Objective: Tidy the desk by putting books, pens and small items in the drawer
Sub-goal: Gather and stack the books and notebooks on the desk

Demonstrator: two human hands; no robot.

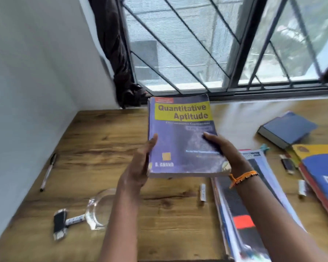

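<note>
You hold the purple Quantitative Aptitude book (184, 137) above the wooden worktop (106, 140), left hand (138, 167) in a tight grip on its spine edge, right hand (222, 146) clasping the opposite edge, pen (48, 172) lying far left.

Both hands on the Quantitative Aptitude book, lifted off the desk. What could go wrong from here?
1. The thick book is pinched at its lower edges between the left hand and right hand; the grip looks light, so the far end may sag or slip.
2. Lowering it blind could knock the clear glass piece or the small white tube lying just below.
3. No drawer is in view, so the carry path cannot be judged.
</note>
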